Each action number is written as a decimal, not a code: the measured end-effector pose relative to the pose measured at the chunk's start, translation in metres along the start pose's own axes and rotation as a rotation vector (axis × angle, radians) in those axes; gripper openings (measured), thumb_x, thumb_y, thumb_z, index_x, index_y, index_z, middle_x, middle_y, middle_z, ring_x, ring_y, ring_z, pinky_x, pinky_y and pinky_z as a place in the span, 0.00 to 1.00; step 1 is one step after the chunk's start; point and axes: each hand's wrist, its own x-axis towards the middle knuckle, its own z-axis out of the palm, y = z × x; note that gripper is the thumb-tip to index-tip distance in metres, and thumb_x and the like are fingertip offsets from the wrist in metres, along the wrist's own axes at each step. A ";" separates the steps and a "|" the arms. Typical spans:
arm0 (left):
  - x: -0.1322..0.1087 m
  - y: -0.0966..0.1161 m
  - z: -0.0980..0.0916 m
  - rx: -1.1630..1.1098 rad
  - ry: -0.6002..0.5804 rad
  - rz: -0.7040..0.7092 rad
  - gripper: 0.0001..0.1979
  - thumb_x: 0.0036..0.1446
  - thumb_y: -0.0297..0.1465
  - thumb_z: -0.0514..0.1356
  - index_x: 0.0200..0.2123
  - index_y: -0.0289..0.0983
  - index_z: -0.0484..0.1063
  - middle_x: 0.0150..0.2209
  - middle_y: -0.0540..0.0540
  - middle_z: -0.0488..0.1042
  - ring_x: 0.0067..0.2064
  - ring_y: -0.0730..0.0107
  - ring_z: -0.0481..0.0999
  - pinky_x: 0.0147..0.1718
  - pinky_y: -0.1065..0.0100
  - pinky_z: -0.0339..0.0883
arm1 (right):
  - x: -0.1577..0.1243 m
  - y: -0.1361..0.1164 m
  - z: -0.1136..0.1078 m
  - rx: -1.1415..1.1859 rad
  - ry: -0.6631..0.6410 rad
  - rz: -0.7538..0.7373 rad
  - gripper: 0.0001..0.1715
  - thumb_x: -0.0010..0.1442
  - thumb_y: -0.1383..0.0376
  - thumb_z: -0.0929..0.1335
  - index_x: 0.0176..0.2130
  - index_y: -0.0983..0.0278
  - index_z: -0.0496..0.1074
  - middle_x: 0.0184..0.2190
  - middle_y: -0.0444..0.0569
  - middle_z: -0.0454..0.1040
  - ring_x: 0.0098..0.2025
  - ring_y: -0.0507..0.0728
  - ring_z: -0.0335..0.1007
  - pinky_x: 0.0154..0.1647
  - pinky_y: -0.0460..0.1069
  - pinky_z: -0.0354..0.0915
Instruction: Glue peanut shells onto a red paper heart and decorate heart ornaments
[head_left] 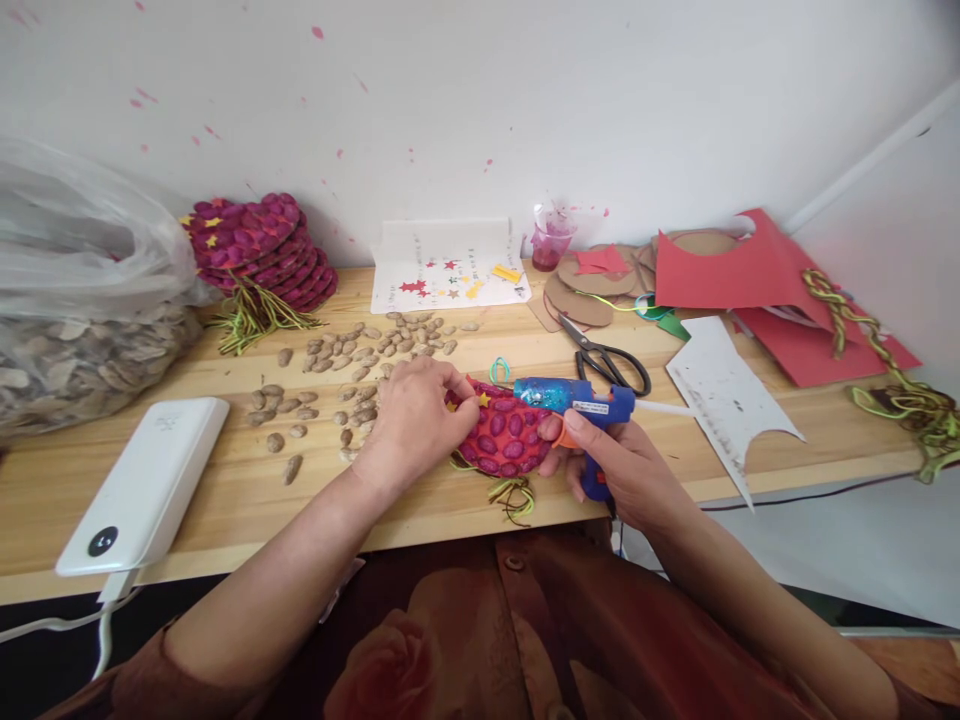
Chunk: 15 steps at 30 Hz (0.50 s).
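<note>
A round red-purple ornament covered in dyed seeds lies at the front edge of the wooden table, green-yellow strings trailing from it. My left hand is closed in a pinch at the ornament's upper left, next to a small yellow star. My right hand grips a blue glue gun whose nozzle points left over the ornament's top.
Loose pale seeds are scattered left of the ornament. A stack of finished ornaments and a plastic bag of seeds sit far left, a white power bank in front. Scissors, red paper, cardboard discs and cords lie right.
</note>
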 end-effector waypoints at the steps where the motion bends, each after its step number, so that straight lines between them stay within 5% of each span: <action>1: 0.000 -0.001 -0.001 -0.006 -0.001 0.000 0.03 0.54 0.30 0.63 0.30 0.39 0.77 0.37 0.44 0.79 0.45 0.55 0.75 0.51 0.51 0.68 | 0.000 0.000 0.000 -0.001 0.000 -0.001 0.20 0.65 0.48 0.70 0.36 0.62 0.76 0.25 0.48 0.80 0.17 0.49 0.66 0.17 0.43 0.64; 4: -0.002 -0.005 -0.005 -0.039 0.024 0.048 0.04 0.56 0.31 0.64 0.35 0.38 0.78 0.38 0.45 0.79 0.44 0.56 0.75 0.50 0.52 0.67 | 0.000 0.000 0.000 0.003 0.004 0.001 0.20 0.65 0.48 0.70 0.36 0.62 0.76 0.25 0.48 0.80 0.17 0.49 0.66 0.17 0.43 0.64; 8: -0.014 -0.014 -0.010 -0.032 0.152 0.305 0.08 0.61 0.25 0.60 0.39 0.40 0.80 0.39 0.45 0.77 0.45 0.60 0.74 0.49 0.55 0.66 | -0.001 -0.001 0.001 0.008 0.021 0.016 0.21 0.64 0.48 0.71 0.36 0.62 0.76 0.25 0.48 0.79 0.20 0.51 0.69 0.17 0.43 0.64; 15: -0.033 -0.025 -0.006 0.350 0.250 0.574 0.20 0.64 0.22 0.58 0.50 0.52 0.79 0.48 0.46 0.75 0.52 0.54 0.67 0.47 0.52 0.60 | -0.001 -0.001 0.003 -0.005 0.045 0.008 0.22 0.64 0.47 0.71 0.36 0.62 0.76 0.24 0.48 0.79 0.18 0.49 0.66 0.16 0.43 0.63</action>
